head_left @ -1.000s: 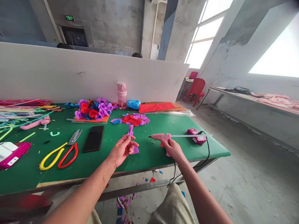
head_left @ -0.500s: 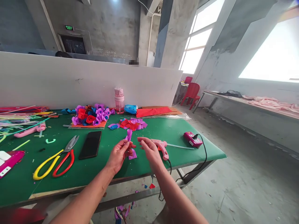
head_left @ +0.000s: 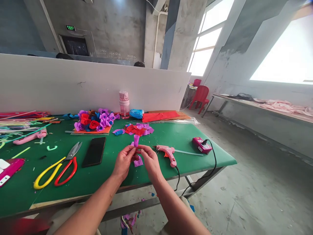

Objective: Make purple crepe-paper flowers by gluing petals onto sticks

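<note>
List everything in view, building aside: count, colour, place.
Strip: one, purple, picture centre
Glue guns: two, pink, right and left
Sockets: two, magenta, right and left
Petals: uncountable, red, purple, blue, centre
Flowers: uncountable, purple, red, blue, on orange sheet
Scissors: one, yellow-red handles, left
Phone: one, black, beside scissors
Sticks: many, multicoloured, far left
Bottle: one, pink, table's back
Packet: one, blue, beside bottle
Flat piece: one, red, beside packet
Board: one, white, behind bottle
Chair: one clearly, red, background
Cloth: uncounted, pink, side table
Scraps: several, mostly purple, floor
Worktable: one, green, foreground
Left hand: one, bare, holding strip
Right hand: one, bare, beside left
</note>
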The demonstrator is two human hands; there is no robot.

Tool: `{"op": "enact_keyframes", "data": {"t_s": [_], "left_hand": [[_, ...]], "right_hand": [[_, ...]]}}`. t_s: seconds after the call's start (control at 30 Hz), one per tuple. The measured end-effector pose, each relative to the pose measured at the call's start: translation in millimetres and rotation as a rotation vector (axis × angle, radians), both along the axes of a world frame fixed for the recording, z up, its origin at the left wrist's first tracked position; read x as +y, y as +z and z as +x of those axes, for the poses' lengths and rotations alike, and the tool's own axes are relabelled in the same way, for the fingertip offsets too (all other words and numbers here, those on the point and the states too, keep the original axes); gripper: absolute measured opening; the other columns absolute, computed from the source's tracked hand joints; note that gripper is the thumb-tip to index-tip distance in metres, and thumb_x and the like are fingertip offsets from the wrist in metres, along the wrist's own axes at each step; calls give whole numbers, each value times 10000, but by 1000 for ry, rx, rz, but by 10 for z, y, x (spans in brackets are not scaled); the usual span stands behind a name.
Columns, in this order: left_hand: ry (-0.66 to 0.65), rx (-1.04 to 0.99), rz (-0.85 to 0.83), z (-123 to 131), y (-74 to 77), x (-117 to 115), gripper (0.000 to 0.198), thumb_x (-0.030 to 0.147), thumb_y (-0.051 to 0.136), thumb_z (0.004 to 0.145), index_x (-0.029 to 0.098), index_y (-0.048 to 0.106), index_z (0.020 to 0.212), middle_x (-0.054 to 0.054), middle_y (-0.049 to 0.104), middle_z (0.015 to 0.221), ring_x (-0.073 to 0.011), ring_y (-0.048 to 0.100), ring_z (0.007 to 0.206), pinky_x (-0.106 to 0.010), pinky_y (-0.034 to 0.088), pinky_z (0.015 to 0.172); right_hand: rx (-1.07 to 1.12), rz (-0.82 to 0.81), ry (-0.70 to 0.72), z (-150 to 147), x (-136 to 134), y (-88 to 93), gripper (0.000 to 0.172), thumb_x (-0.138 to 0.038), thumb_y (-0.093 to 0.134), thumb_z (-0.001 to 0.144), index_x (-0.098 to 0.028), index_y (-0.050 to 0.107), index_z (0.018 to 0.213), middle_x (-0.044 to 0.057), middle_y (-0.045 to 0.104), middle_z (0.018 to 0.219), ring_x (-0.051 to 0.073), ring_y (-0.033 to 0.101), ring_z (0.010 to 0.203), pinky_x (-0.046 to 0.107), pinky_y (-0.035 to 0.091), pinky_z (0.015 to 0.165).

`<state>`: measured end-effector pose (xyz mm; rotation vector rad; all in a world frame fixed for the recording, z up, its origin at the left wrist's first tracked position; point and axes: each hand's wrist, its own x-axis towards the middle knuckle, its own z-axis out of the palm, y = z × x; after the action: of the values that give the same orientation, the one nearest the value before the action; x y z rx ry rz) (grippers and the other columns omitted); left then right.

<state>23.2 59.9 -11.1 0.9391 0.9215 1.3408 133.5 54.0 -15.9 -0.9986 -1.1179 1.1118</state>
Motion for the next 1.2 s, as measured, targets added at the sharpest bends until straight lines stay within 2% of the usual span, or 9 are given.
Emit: {"op": "enact_keyframes", "data": {"t_s": [0.23,0.53,0.7,0.83,0.93,1.07,1.2], "left_hand": [[16,31,49,46,-71,60,302,416,743,658,159,662,794,3,644,678,-98,562,559,-237,495,597],[50,119,78,53,-41,47,314,427,749,640,161,662,783,-8,657,643,-110,564,517,-235,468,540],[85,269,136,18,-66,53,280,420,727,669,168,669,777,-14,666,635,-112,541,452,-232,434,472],[124,361,152,-13,-36,55,252,403,719,681,166,678,753,-21,671,643,-110,545,444,-226,431,451],[107,224,62,-51,38,53,268,398,742,653,158,660,742,-32,683,659,-111,562,468,-233,461,475],[-64,-39,-103,-113,112,49,299,354,763,642,155,631,821,-48,703,697,-100,555,477,-229,459,466],[-141,-124,-125,-135,118,34,267,321,762,663,160,621,825,-48,705,714,-98,569,504,-223,458,491]], "right_hand": [[-70,60,-65,22,-43,-3,245,-231,493,778,-193,693,915,65,681,982,211,610,962,332,479,847],[-235,180,-133,22,-102,10,266,-175,443,813,-217,675,938,59,625,995,189,582,965,322,475,874],[-322,192,-169,20,-139,-3,275,-160,444,815,-202,673,964,66,628,983,190,581,957,320,458,865],[-320,170,-157,54,-226,67,263,-201,442,845,-194,670,976,73,630,998,185,583,938,297,463,811],[-289,150,-170,123,-269,108,232,-284,467,863,-195,664,947,58,644,962,176,586,881,286,460,773],[-246,74,-238,245,-236,56,238,-386,539,824,-169,627,780,21,623,723,155,553,692,274,443,674],[-214,50,-211,320,-205,4,282,-420,555,808,-161,645,740,23,627,694,150,540,656,264,427,637]]}}
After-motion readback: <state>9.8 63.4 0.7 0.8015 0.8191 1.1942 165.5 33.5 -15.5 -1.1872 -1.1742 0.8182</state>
